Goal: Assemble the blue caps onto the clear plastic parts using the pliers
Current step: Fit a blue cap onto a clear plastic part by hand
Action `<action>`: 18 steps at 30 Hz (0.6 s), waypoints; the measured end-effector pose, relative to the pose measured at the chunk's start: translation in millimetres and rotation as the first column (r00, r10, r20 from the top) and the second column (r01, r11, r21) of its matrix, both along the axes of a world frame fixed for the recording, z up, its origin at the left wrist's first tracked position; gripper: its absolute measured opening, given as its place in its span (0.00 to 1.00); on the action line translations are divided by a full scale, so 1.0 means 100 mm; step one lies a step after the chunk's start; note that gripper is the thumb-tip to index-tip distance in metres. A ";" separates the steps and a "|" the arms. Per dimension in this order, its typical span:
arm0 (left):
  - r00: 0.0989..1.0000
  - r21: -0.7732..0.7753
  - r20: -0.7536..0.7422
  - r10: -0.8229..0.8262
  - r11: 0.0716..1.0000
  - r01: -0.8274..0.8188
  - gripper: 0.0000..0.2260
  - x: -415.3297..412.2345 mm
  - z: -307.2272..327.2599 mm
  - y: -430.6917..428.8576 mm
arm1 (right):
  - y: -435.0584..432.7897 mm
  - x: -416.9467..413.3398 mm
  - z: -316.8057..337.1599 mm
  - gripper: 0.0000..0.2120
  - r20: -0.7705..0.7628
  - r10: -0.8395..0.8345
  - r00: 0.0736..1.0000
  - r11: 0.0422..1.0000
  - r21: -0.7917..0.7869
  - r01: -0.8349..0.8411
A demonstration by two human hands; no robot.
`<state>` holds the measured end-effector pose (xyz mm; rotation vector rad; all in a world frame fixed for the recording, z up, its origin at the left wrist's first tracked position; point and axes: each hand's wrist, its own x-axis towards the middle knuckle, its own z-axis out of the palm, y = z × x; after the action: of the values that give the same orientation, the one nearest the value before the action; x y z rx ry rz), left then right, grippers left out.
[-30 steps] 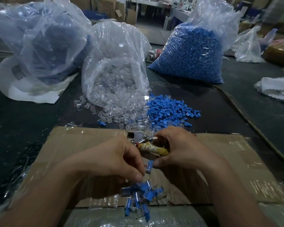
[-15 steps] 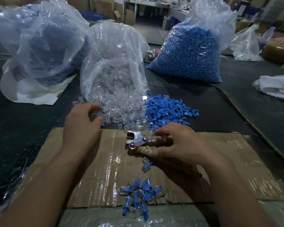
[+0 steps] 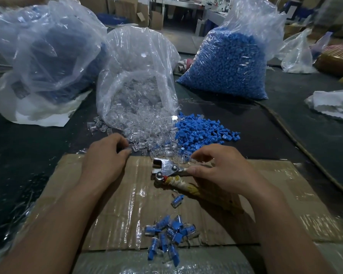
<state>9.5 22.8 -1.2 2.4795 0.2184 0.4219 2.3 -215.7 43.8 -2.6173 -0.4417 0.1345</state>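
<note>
- Left hand (image 3: 105,157) pinched a clear part (image 3: 129,150) at the spilled heap's edge.
- Right hand (image 3: 218,171) held the pliers (image 3: 164,168) by their wrapped handles over the cardboard (image 3: 115,214).
- Loose blue caps (image 3: 202,131) lay just beyond on the tabletop (image 3: 246,123).

One pliers (image 3: 166,171) lies at centre. Three large bags stand from 10 to 1 o'clock: hazy bag (image 3: 48,46), clear-parts bag (image 3: 135,76), blue-caps bag (image 3: 226,62). About a dozen assembled pieces (image 3: 168,234) cluster at 6 o'clock, plus one stray piece (image 3: 177,200).
</note>
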 end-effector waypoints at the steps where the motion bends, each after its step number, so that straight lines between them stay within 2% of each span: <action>1: 1.000 0.000 -0.004 -0.011 1.000 0.011 0.03 0.00 0.00 0.00 | -0.01 0.01 0.00 0.20 0.009 -0.009 1.000 1.000 0.003 0.009; 4: 0.999 -0.076 0.051 0.005 0.997 -0.001 0.06 -0.02 0.04 -0.03 | -0.06 0.04 0.00 0.15 0.030 -0.080 0.996 0.996 0.043 0.079; 6: 0.994 -0.228 0.101 0.040 0.973 -0.016 0.07 -0.06 0.09 -0.05 | -0.11 0.07 0.00 0.08 0.054 -0.158 0.986 0.983 0.100 0.152; 8: 0.993 -0.432 0.113 0.036 0.901 0.016 0.08 -0.10 0.16 -0.08 | -0.19 0.10 0.01 0.04 0.099 -0.265 0.959 0.954 0.171 0.246; 10: 0.992 -0.561 0.125 -0.015 0.823 0.083 0.09 -0.14 0.21 -0.13 | -0.27 0.14 0.01 0.06 0.148 -0.391 0.909 0.903 0.253 0.347; 14: 0.980 -0.676 0.139 -0.145 0.709 0.200 0.12 -0.21 0.29 -0.21 | -0.41 0.24 -0.06 0.04 0.175 -0.559 0.810 0.812 0.313 0.493; 16: 0.973 -0.711 0.133 -0.189 0.666 0.227 0.12 -0.24 0.32 -0.24 | -0.44 0.29 -0.12 0.02 0.153 -0.584 0.797 0.799 0.284 0.531; 18: 0.966 -0.724 0.132 -0.220 0.644 0.246 0.11 -0.26 0.32 -0.26 | -0.45 0.33 -0.18 0.06 0.140 -0.587 0.797 0.803 0.230 0.551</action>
<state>-16.8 -3.1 30.8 1.6533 0.0305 0.1964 35.6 -260.8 25.8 -2.4698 0.2824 -0.3656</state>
